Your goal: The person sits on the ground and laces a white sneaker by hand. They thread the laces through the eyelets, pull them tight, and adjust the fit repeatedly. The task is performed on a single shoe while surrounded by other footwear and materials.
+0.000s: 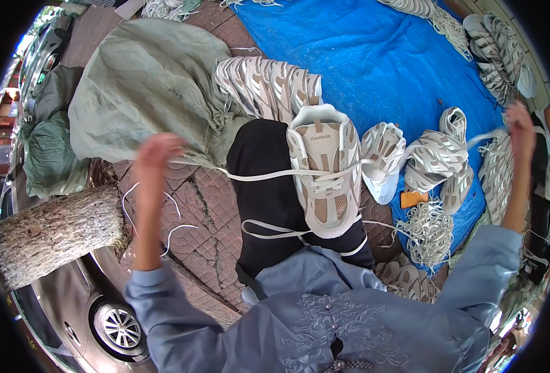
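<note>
A beige and white sneaker upper (323, 171) lies across my lap, its toe end toward me. A white shoelace (264, 177) runs through its upper eyelets and stretches out to both sides. Far out to the left, my left hand (160, 149), slightly blurred, is closed on one end of the lace. My right hand (520, 124), raised at the far right, grips the other end. More lace loops loosely over my black-trousered leg, below the sneaker upper's toe. Both arms are spread wide.
Stacked sneaker uppers (269, 84) lie beyond my knees, and bundled ones (438, 158) rest on a blue tarp (362, 46). A heap of white laces (427, 233) sits near an orange-yellow object (413, 199). Left are a greenish sack (144, 87), a tree trunk (60, 233) and a parked car (79, 311).
</note>
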`<state>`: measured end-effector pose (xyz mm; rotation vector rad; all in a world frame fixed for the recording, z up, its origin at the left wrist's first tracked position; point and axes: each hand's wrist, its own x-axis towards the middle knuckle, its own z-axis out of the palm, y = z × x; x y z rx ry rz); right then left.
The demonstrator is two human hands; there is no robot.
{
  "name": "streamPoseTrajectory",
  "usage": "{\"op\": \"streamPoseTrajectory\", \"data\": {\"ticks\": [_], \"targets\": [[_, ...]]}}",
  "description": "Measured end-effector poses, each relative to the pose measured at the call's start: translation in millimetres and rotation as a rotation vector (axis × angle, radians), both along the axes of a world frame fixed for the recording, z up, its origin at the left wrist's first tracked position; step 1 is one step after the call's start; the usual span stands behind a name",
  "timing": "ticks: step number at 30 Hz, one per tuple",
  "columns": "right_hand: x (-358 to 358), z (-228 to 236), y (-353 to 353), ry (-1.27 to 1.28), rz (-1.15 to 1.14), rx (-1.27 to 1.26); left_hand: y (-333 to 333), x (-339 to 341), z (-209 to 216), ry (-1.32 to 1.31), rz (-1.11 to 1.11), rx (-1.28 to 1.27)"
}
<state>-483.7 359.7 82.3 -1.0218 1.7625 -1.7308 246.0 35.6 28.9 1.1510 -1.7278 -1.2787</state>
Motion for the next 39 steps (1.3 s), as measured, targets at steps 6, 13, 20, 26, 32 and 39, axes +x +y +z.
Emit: {"op": "streamPoseTrajectory", "data": {"ticks": [6,13,20,26,32,39], "targets": [[359.0,-68.0,-129.5,-0.184,0.67,0.295,97.9,-137.4,-22.6,-0.264,-0.309,-0.358],[431.0,-79.0,-143.6,0.185,0.682,0.458,123.3,-137.5,-47.8,-0.228,-0.249,-0.366],[426.1,-81.4,-142.4,-0.466,0.63,0.595,129.5,-129.8,-56.4,-0.317,-0.351,-0.604],[432.7,-84.3,-133.6,-0.466,0.569,0.617,134.4,-132.5,-59.0,-0.414,-0.366,-0.969],[441.1,-86.8,-127.5,-0.415,0.58,0.662,124.6,-131.3,-41.3,-0.791,-0.67,-1.068],[449.8,-93.1,-115.8,-0.088,0.7,0.464,77.4,-153.9,-19.2,-0.692,-1.008,0.156]]}}
